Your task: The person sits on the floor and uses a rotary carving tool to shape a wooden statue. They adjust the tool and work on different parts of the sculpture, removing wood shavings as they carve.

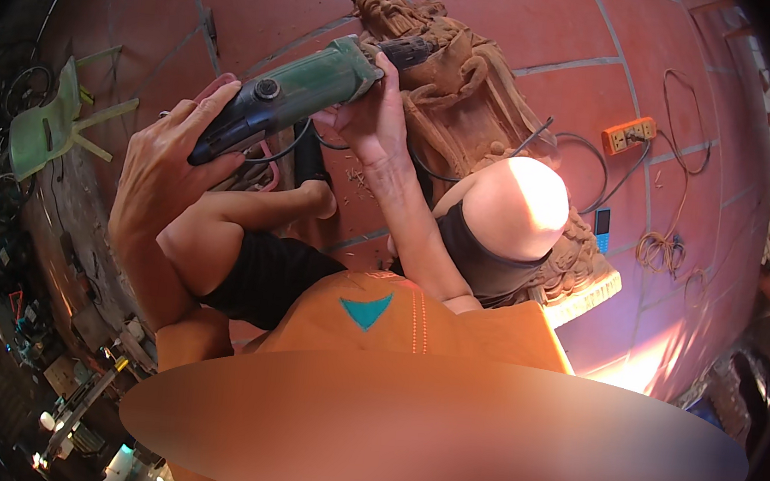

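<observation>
A corded green and black power tool (297, 90), shaped like an angle grinder, is held slantwise in front of me. My left hand (167, 150) wraps round its dark rear end. My right hand (374, 117) grips the green front end from below, the thumb up along its side. The tool's dark working head reaches over the chest of a brown carved wooden statue (460, 90), a bearded robed figure lying on the floor. Whether the head touches the wood I cannot tell. My bare knee (518, 207) covers part of the statue's lower body, and its carved base shows beyond.
An orange power strip (629, 136) with a plug in it lies right of the statue. Nearby are a blue phone (602, 230) and a loosely coiled cord (660, 253). A pale green plastic chair (49, 120) and cluttered tools are at left. Wood chips (360, 182) lie on the red tiles.
</observation>
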`<move>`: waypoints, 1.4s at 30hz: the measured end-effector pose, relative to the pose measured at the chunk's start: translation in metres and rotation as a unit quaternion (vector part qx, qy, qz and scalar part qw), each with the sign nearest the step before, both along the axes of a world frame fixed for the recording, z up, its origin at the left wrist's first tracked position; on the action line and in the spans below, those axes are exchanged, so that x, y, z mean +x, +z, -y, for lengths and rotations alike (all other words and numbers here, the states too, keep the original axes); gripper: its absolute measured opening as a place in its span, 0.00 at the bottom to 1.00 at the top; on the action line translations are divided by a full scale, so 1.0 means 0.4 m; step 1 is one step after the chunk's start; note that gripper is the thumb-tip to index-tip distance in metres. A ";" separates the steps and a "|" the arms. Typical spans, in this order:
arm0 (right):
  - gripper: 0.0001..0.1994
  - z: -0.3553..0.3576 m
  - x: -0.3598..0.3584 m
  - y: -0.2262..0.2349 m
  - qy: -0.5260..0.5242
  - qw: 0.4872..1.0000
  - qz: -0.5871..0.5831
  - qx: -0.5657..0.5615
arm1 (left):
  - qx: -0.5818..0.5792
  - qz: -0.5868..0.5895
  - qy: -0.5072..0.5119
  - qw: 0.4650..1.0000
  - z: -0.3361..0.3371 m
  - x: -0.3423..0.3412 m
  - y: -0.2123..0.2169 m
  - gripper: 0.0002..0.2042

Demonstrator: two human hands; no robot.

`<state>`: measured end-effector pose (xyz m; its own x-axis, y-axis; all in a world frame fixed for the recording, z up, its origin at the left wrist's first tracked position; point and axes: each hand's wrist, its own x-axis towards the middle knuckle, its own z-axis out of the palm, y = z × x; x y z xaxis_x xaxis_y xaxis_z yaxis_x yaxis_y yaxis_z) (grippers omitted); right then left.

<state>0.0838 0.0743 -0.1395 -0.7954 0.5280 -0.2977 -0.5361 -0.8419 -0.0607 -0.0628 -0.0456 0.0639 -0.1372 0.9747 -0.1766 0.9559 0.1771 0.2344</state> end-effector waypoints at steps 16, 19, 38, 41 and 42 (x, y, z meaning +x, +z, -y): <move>0.26 0.018 -0.007 -0.015 0.014 0.999 -0.031 -0.024 | -0.001 -0.004 0.010 1.000 0.029 -0.006 -0.007 0.37; 0.26 0.022 -0.008 -0.017 0.017 0.999 -0.027 -0.018 | -0.011 -0.004 0.021 1.000 0.038 -0.006 -0.007 0.37; 0.24 0.077 -0.019 0.009 0.050 0.998 -0.025 -0.016 | -0.027 0.011 0.059 0.998 0.086 -0.026 0.015 0.40; 0.24 0.077 -0.023 0.006 0.062 0.998 -0.016 -0.024 | -0.033 0.007 0.066 0.997 0.088 -0.027 0.014 0.39; 0.24 0.077 -0.024 0.006 0.060 0.998 -0.033 -0.018 | -0.036 0.009 0.069 0.997 0.089 -0.027 0.013 0.39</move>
